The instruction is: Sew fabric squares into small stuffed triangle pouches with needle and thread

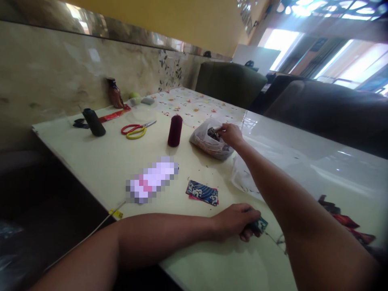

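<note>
My left hand (pixel 236 222) is closed on a small green patterned piece (pixel 260 225) near the table's front edge. Thin thread trails from that piece to the right. My right hand (pixel 230 134) reaches to the opening of a white plastic bag (pixel 204 141), its fingers pinched at dark contents (pixel 213 133); what they grip, if anything, is too small to tell. Blue wave-patterned pieces (pixel 202 192) lie stacked on the table, with something pink beneath. A maroon thread spool (pixel 175 131) stands left of the bag.
Red and yellow scissors (pixel 135 131), a dark spool (pixel 94 122) and a brown bottle (pixel 114 93) are at the left back. A blurred-out phone-like object (pixel 153 180) with a cable lies nearer. Red and dark pieces (pixel 347 221) lie at right, beyond clear plastic (pixel 245 173).
</note>
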{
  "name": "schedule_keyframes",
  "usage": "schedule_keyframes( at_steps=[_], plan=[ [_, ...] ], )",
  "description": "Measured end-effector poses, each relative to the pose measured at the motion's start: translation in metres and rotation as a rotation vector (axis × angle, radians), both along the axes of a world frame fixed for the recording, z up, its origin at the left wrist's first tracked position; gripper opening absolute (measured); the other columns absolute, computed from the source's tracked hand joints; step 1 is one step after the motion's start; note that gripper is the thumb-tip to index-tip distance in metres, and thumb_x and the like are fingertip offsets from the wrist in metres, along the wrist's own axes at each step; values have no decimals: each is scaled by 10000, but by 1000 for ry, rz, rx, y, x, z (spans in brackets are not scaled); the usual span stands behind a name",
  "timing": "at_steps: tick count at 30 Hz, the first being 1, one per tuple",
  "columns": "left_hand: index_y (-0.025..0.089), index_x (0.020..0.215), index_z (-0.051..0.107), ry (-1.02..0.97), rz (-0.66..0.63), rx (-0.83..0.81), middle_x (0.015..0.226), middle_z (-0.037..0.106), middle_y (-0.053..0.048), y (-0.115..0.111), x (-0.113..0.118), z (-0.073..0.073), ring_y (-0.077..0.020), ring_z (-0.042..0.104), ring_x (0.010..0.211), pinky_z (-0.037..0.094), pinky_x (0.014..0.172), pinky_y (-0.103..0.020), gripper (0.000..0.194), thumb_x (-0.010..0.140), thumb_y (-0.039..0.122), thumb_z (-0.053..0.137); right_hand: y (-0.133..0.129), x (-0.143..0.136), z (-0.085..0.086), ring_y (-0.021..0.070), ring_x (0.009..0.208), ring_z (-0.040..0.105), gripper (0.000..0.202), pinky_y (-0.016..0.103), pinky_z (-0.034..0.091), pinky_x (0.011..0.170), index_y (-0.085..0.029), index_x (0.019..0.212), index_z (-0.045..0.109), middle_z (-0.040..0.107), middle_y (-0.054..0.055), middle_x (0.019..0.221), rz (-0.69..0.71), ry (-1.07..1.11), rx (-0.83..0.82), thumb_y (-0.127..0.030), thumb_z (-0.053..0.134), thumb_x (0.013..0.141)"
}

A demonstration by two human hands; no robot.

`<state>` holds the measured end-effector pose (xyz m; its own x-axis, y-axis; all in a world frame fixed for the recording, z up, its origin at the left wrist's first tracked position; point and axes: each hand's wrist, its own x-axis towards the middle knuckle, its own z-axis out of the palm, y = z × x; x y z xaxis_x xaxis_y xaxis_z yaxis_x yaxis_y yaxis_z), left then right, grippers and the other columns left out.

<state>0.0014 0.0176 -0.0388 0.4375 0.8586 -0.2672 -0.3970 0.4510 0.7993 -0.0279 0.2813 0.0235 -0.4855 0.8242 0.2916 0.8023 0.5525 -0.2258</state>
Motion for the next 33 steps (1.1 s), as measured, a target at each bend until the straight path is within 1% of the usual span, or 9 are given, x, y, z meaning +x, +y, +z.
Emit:
schedule_keyframes(
  at_steps=[4,8,11,14,19,22,26,31,33],
  plan=[
    [187,781,482,-2,-3,19,619,577,15,0,1,-3,-66,419,421,336,433,-221,211,937,327,502,-1,3,6,222,912,656,296,283,451,768,-167,997,771,753,93,986,-48,71,17,-161,548,802],
    [191,809,484,5,11,35,623,578,18,-1,2,-4,-68,419,428,322,425,-214,213,936,359,509,-1,5,10,209,919,668,243,278,461,811,-188,941,768,761,53,936,-97,235,-3,-203,579,790],
    [190,809,482,11,21,43,619,573,17,-1,2,-4,-68,410,430,312,426,-213,221,937,370,501,1,6,11,187,838,680,241,259,479,782,-146,923,754,753,64,839,-53,382,-75,-195,560,788],
    [190,806,479,13,22,54,615,568,16,-1,2,-4,-69,400,429,297,425,-216,231,938,380,491,3,7,11,165,786,682,228,238,484,764,-114,898,740,746,69,800,-14,439,-92,-175,557,775],
    [193,815,473,4,23,49,619,564,17,-1,2,-7,-68,388,433,278,429,-214,256,926,420,512,4,13,16,157,801,689,185,236,497,766,-131,851,723,749,48,809,1,472,-88,-183,568,764],
    [192,812,469,4,31,50,635,566,14,-1,2,-7,-65,389,441,271,429,-209,287,908,453,540,-6,21,22,163,812,693,171,257,510,792,-141,841,706,743,42,805,13,575,-100,-201,563,769],
    [193,813,458,-37,67,33,639,561,13,-1,2,-6,-58,367,444,249,423,-194,308,875,471,577,-46,44,29,145,743,660,100,264,517,753,-156,782,664,707,26,746,102,775,-162,-234,604,762],
    [178,836,484,-119,145,-57,633,545,12,2,1,-6,-47,340,427,198,408,-171,305,885,467,569,-130,99,25,65,507,465,83,215,397,497,-180,753,642,650,-12,655,152,965,-324,-259,660,771],
    [170,823,479,-165,188,-96,631,538,10,4,1,-5,-40,323,416,194,398,-167,273,921,417,537,-165,124,20,62,499,463,86,219,398,485,-186,753,651,636,-19,644,137,1012,-339,-265,683,771]
  ],
)
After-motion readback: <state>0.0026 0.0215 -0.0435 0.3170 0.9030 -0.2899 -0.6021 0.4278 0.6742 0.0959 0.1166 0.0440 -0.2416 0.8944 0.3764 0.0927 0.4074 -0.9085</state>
